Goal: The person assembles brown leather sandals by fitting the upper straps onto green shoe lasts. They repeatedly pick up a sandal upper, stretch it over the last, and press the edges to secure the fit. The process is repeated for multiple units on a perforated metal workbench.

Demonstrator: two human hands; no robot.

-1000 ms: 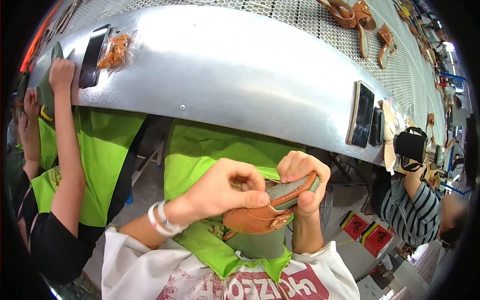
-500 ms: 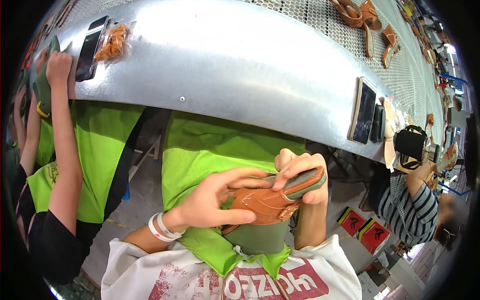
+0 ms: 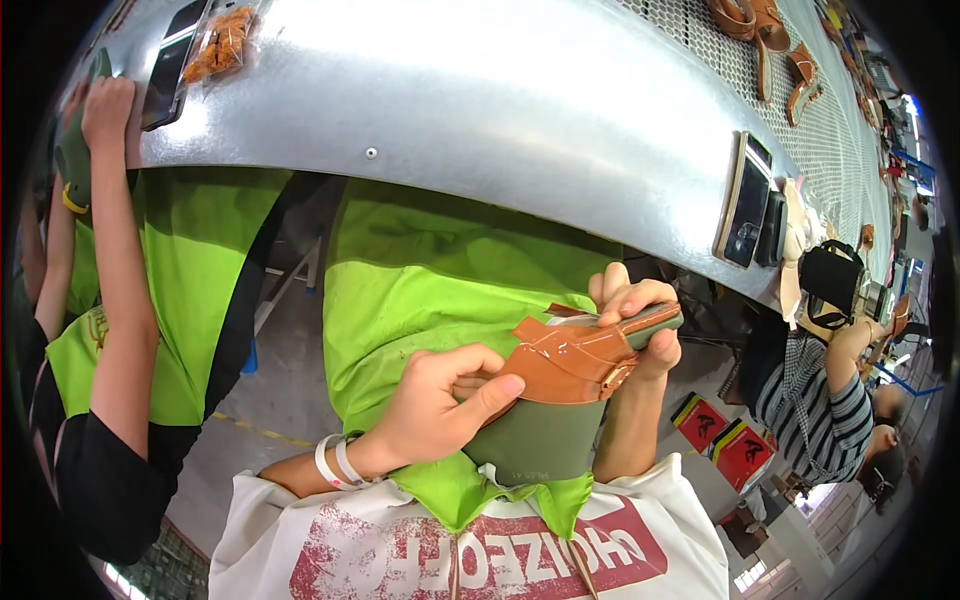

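Observation:
A brown leather sandal upper [image 3: 562, 362] with a buckle sits over a dark green shoe last [image 3: 540, 438], tilted in front of my chest. My right hand [image 3: 645, 312] grips its far right end, fingers over the top and thumb underneath. At the upper's left edge, my left hand [image 3: 448, 400] is closed, with curled fingers and its thumb against the leather. A loose brown flap [image 3: 535, 328] stands up at the upper's far edge. Underneath, a bright green apron [image 3: 430, 310] covers my lap.
Ahead runs a metal table [image 3: 450, 100] with a phone [image 3: 745, 200] at right. A bagged orange item [image 3: 220, 45] lies at far left. Brown sandals [image 3: 765, 35] rest on mesh beyond. At left, a co-worker's hand [image 3: 107, 108] holds a green last; another person in stripes [image 3: 815, 400] is at right.
The sandal and last have shifted right, and my right hand with them. My left hand has drawn back from the upper's side to its left edge, fingers more curled. The view has tilted slightly.

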